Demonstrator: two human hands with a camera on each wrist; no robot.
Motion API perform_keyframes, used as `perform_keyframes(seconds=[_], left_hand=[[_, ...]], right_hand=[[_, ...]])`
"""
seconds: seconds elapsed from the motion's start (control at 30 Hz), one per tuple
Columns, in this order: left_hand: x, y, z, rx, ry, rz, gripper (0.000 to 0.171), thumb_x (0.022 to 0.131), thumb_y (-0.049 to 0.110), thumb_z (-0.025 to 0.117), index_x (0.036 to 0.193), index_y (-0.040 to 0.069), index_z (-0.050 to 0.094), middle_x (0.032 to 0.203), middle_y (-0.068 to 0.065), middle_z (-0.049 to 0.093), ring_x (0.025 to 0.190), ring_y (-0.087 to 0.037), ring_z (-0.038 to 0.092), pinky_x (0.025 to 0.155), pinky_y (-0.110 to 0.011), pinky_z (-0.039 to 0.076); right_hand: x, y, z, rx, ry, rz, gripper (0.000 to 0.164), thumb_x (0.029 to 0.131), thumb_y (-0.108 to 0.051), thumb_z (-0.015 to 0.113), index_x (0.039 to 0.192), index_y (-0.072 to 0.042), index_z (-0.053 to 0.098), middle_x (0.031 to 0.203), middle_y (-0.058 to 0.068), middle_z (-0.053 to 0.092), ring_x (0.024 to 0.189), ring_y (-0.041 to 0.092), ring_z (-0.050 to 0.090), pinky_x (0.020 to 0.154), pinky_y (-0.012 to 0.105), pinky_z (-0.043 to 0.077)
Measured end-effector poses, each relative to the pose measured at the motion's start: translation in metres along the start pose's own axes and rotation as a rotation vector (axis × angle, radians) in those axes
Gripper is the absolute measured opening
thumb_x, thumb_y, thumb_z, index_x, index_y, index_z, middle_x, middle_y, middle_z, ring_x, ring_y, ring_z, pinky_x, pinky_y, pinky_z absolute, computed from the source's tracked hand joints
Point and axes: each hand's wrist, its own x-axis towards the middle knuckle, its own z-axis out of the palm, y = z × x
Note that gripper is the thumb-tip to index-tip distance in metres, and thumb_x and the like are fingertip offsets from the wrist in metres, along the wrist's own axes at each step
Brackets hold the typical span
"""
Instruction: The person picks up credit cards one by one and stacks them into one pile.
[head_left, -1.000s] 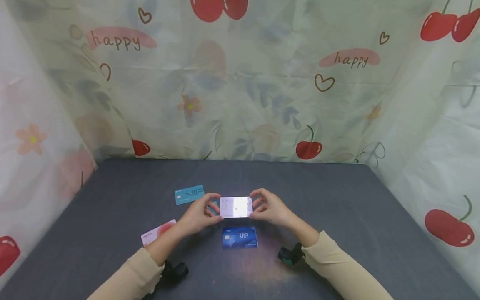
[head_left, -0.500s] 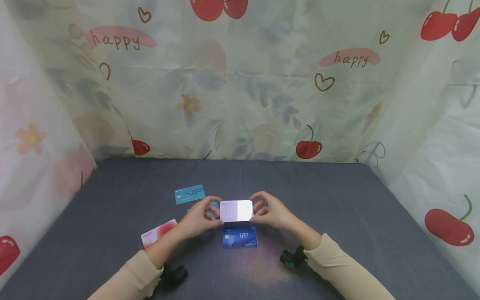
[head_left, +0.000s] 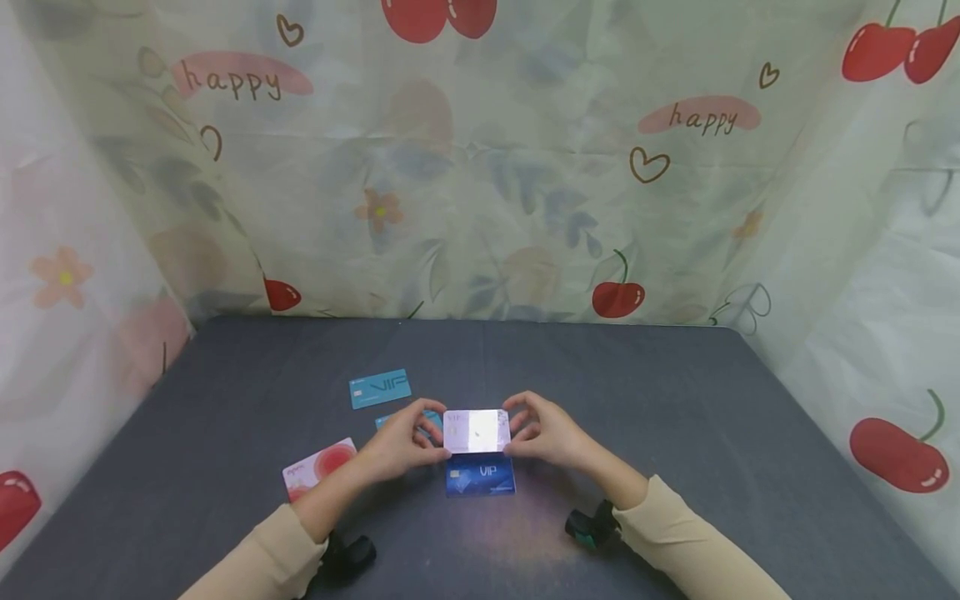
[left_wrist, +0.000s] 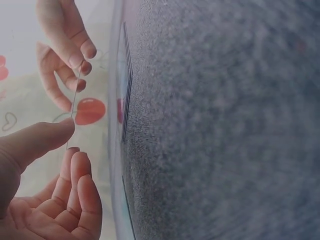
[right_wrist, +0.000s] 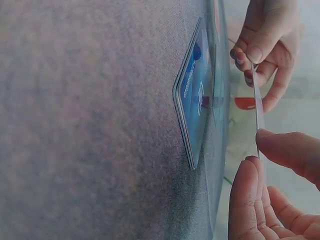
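- On my head feed, a thin, pale lilac rectangular card (head_left: 477, 432), glossy with a bright white glare across it, is held up between the two hands.
- I see the left hand (head_left: 405, 437) pinching the card's left end, thumb on the near corner and bent fingers toward the far one.
- The right hand (head_left: 551, 433) mirrors it, pinching the right end between thumb and fingers.
- Both wrist feeds give me the lilac card edge-on, raised clear of the table, which has a dark grey cloth-like surface (head_left: 637, 375).
- From the head, it appears just beyond a glossy deep blue rectangular stack of cards (head_left: 480, 477) with white "VIP" lettering; my right wrist feed shows several layers along the stack's edge.
- A light teal rectangular card (head_left: 380, 389) with dark "VIP" lettering lies flat beyond the left hand.
- I can see only parts of a second teal card (head_left: 382, 421) behind the left fingers.
- A pink-and-white rectangular card (head_left: 318, 467) with a red round design lies beside the left forearm, which partly covers it.
- Beige sleeves (head_left: 693, 533) cover both forearms, and a pale fabric backdrop (head_left: 480, 108) printed with red cherries surrounds the table.
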Motion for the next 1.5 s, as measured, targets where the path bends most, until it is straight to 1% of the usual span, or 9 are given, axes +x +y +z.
perform_keyframes(seconds=[0.17, 0.27, 0.43, 0.6, 0.73, 1.03, 1.23, 1.4, 1.5], left_hand=[[-0.001, 0.002, 0.002, 0.009, -0.003, -0.024, 0.053, 0.078, 0.011, 0.074, 0.122, 0.002, 0.047, 0.091, -0.010, 0.061, 0.071, -0.012, 0.059, 0.067, -0.024, 0.053], [-0.002, 0.004, 0.004, 0.012, -0.006, -0.032, 0.053, 0.077, 0.011, 0.074, 0.121, 0.003, 0.047, 0.090, -0.008, 0.061, 0.071, -0.012, 0.058, 0.067, -0.025, 0.053], [-0.004, 0.005, 0.005, 0.030, -0.009, -0.019, 0.053, 0.076, 0.011, 0.076, 0.120, 0.001, 0.047, 0.087, -0.008, 0.061, 0.069, -0.012, 0.058, 0.065, -0.024, 0.053], [-0.006, 0.006, 0.004, 0.039, -0.023, -0.005, 0.054, 0.075, 0.009, 0.076, 0.119, -0.001, 0.047, 0.086, -0.010, 0.061, 0.068, -0.012, 0.059, 0.063, -0.025, 0.052], [-0.007, 0.007, 0.005, 0.051, -0.025, -0.003, 0.054, 0.074, 0.009, 0.077, 0.118, -0.001, 0.046, 0.085, -0.009, 0.061, 0.067, -0.011, 0.059, 0.062, -0.024, 0.052], [-0.008, 0.004, 0.008, 0.059, -0.030, 0.025, 0.054, 0.073, 0.008, 0.077, 0.116, -0.002, 0.046, 0.081, -0.008, 0.061, 0.064, -0.011, 0.057, 0.059, -0.020, 0.049], [-0.010, 0.004, 0.009, 0.067, -0.040, 0.020, 0.054, 0.074, 0.009, 0.077, 0.117, -0.002, 0.046, 0.081, -0.009, 0.061, 0.064, -0.011, 0.056, 0.058, -0.020, 0.048], [-0.011, 0.005, 0.009, 0.070, -0.045, 0.014, 0.054, 0.073, 0.008, 0.077, 0.116, -0.002, 0.046, 0.079, -0.009, 0.061, 0.063, -0.011, 0.055, 0.058, -0.020, 0.048], [-0.011, 0.005, 0.010, 0.067, -0.051, 0.004, 0.054, 0.073, 0.008, 0.077, 0.116, -0.002, 0.046, 0.079, -0.008, 0.060, 0.063, -0.011, 0.055, 0.058, -0.020, 0.048]], right_hand=[[-0.001, 0.002, 0.001, -0.002, -0.008, 0.014, 0.053, 0.078, -0.010, 0.074, 0.123, -0.003, 0.047, 0.097, 0.012, 0.060, 0.077, 0.013, 0.064, 0.069, 0.027, 0.052], [-0.002, 0.004, 0.001, 0.000, -0.013, 0.008, 0.053, 0.078, -0.010, 0.074, 0.123, -0.002, 0.047, 0.096, 0.011, 0.060, 0.077, 0.013, 0.064, 0.068, 0.026, 0.052], [-0.004, 0.006, 0.002, 0.009, -0.025, -0.013, 0.053, 0.077, -0.008, 0.074, 0.122, -0.001, 0.047, 0.095, 0.012, 0.059, 0.076, 0.014, 0.064, 0.066, 0.026, 0.052], [-0.006, 0.007, 0.003, 0.020, -0.036, -0.017, 0.053, 0.077, -0.007, 0.073, 0.122, 0.000, 0.047, 0.094, 0.012, 0.059, 0.076, 0.014, 0.065, 0.065, 0.026, 0.051], [-0.008, 0.007, 0.004, 0.027, -0.044, -0.019, 0.053, 0.077, -0.006, 0.073, 0.122, 0.001, 0.047, 0.093, 0.012, 0.059, 0.076, 0.014, 0.065, 0.064, 0.026, 0.051], [-0.011, 0.009, 0.004, 0.044, -0.073, -0.049, 0.053, 0.077, -0.004, 0.072, 0.122, 0.003, 0.046, 0.092, 0.013, 0.059, 0.076, 0.014, 0.065, 0.063, 0.023, 0.051], [-0.013, 0.009, 0.004, 0.051, -0.086, -0.064, 0.053, 0.077, -0.004, 0.072, 0.122, 0.004, 0.045, 0.093, 0.014, 0.060, 0.075, 0.013, 0.065, 0.062, 0.022, 0.051], [-0.014, 0.009, 0.005, 0.051, -0.093, -0.059, 0.053, 0.077, -0.004, 0.072, 0.123, 0.003, 0.045, 0.093, 0.013, 0.059, 0.075, 0.013, 0.064, 0.062, 0.021, 0.050], [-0.016, 0.008, 0.005, 0.051, -0.100, -0.060, 0.053, 0.078, -0.004, 0.072, 0.123, 0.003, 0.045, 0.093, 0.015, 0.059, 0.075, 0.013, 0.064, 0.062, 0.021, 0.050]])
